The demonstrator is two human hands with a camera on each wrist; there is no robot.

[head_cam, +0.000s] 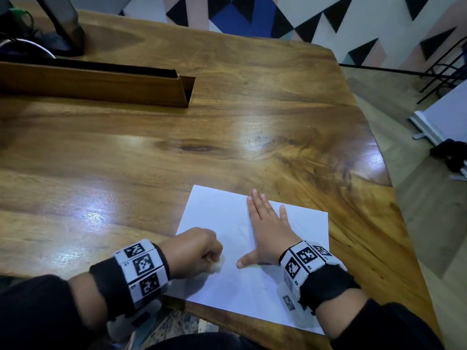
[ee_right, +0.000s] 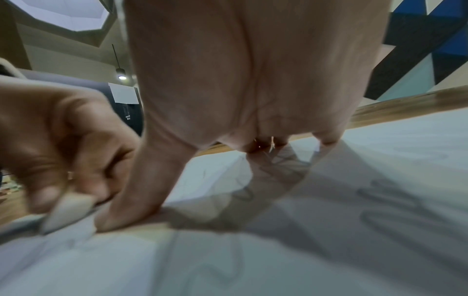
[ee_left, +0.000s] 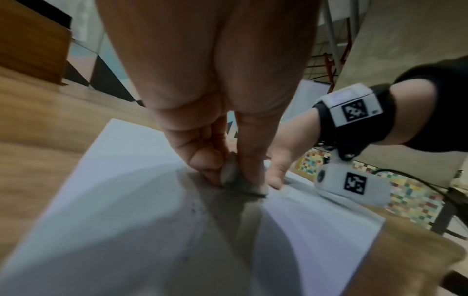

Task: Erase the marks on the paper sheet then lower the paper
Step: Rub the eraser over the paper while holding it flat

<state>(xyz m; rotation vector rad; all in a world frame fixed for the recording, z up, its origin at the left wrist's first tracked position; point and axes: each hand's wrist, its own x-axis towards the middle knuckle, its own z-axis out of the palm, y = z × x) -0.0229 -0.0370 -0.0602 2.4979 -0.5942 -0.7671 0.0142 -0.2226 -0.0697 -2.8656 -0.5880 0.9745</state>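
Observation:
A white paper sheet (head_cam: 222, 218) lies flat near the front right edge of the wooden table (head_cam: 227, 122). My left hand (head_cam: 199, 251) is curled into a fist and pinches a small white eraser (head_cam: 217, 266), whose tip touches the paper (ee_left: 101, 200). The eraser (ee_left: 229, 170) sits between thumb and fingers. My right hand (head_cam: 265, 223) lies flat on the sheet with straight fingers and the thumb spread, pressing it down. Faint pencil marks (ee_right: 390, 202) show on the paper (ee_right: 253, 260) by the right hand (ee_right: 240, 100); the eraser (ee_right: 68, 210) is just left of the thumb.
A long wooden channel (head_cam: 101, 84) lies across the table at the back left. Behind it stand a dark monitor stand (head_cam: 65, 34) and cables. The table's curved right edge (head_cam: 386, 173) drops to the floor close to the paper.

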